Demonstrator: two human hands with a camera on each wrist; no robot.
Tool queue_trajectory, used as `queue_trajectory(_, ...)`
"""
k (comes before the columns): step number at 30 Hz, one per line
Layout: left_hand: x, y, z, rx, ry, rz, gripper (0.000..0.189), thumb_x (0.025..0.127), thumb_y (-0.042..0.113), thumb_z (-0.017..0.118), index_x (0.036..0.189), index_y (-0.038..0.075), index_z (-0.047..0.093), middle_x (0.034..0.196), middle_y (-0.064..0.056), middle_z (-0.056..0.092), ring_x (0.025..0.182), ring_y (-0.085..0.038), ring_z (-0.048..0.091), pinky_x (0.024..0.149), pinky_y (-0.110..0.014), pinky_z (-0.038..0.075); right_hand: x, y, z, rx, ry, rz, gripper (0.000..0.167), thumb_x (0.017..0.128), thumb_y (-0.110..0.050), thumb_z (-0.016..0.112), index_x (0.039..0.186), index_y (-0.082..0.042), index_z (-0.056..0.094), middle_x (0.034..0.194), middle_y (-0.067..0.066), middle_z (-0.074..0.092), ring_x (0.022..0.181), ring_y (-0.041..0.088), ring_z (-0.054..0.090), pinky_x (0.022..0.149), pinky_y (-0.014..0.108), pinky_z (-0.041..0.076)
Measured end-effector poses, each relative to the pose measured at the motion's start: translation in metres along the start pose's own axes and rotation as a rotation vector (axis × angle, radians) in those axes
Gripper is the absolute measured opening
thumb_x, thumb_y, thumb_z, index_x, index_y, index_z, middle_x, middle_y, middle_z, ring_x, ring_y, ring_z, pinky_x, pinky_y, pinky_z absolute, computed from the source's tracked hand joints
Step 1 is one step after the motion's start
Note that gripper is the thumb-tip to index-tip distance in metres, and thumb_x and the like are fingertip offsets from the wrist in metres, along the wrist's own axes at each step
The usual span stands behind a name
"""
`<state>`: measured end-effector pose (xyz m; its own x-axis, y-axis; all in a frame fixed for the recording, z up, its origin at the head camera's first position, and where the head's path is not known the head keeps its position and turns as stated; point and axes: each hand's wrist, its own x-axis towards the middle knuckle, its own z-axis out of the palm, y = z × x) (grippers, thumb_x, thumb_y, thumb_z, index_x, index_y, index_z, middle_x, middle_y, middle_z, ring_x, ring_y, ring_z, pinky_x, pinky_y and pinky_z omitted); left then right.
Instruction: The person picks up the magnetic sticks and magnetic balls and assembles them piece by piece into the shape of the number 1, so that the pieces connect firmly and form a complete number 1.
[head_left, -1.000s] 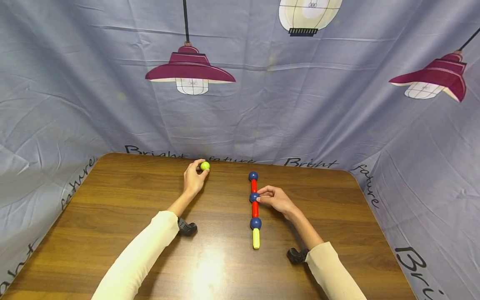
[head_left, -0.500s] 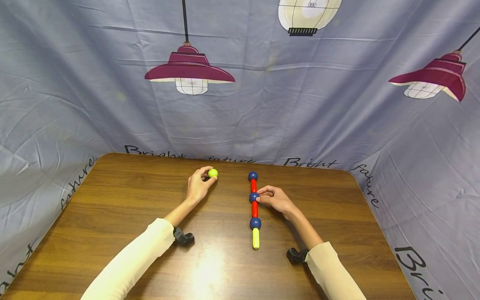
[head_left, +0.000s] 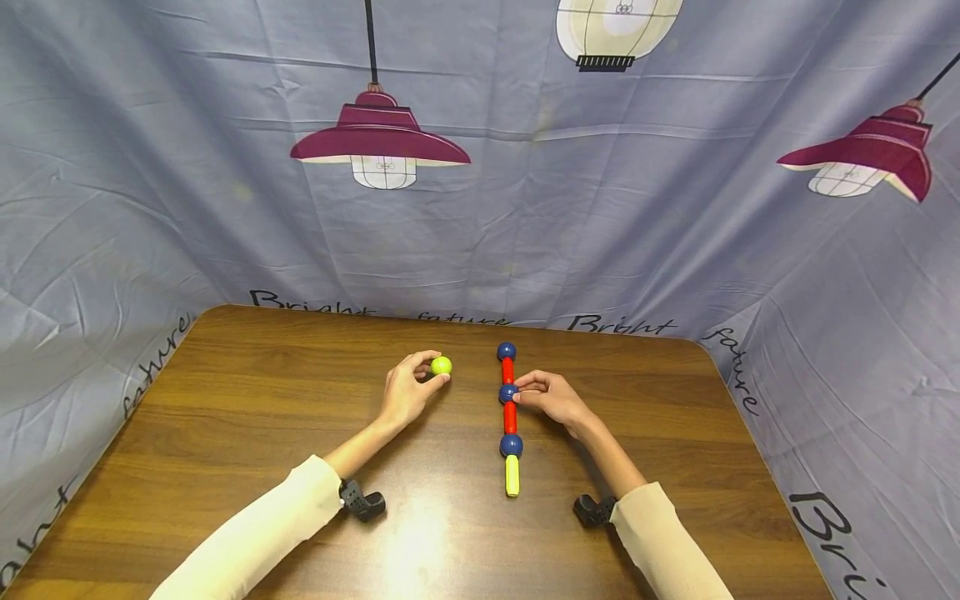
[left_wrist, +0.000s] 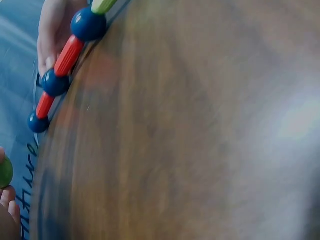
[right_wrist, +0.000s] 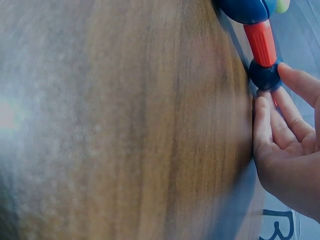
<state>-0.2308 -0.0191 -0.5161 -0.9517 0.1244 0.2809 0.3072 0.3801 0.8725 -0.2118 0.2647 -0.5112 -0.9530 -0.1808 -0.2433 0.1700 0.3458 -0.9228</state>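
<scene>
Between thumb and fingers, my left hand (head_left: 407, 390) pinches a yellow-green ball (head_left: 441, 366), left of a straight chain of toy pieces. That chain has three blue balls, with the middle blue ball (head_left: 508, 394) between two ribbed red rods (head_left: 511, 418). At its near end a yellow rod (head_left: 512, 477) joins the nearest blue ball (head_left: 511, 446); the far blue ball (head_left: 507, 352) ends the other side. My right hand (head_left: 553, 402) pinches the middle ball from the right, as the right wrist view shows too. In the left wrist view the green ball (left_wrist: 5, 172) is cut off by the frame edge.
A brown wooden table (head_left: 285, 392) lies under both hands. Grey-blue curtain cloth (head_left: 480, 225) with printed lamps and lettering hangs around its back and sides. Each wrist wears a black camera (head_left: 363, 502).
My left hand has moved right and toward me with the yellow-green ball, closer to the chain. The right hand and the chain stay in place.
</scene>
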Motion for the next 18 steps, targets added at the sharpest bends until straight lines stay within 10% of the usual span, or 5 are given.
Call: queue_trajectory(18, -0.039, 0.017, 0.009, -0.016, -0.092, 0.206, 0.036, 0.083, 0.004, 0.081, 0.116, 0.000, 0.066, 0.111, -0.011, 0.067, 0.099, -0.028, 0.066, 0.087, -0.044, 0.055, 0.001, 0.004, 0.001, 0.018, 0.009, -0.014, 0.028, 0.089, -0.011, 0.075, 0.113, 0.002, 0.066, 0.102, 0.010, 0.073, 0.093, 0.018, 0.065, 0.078, 0.029, 0.048)
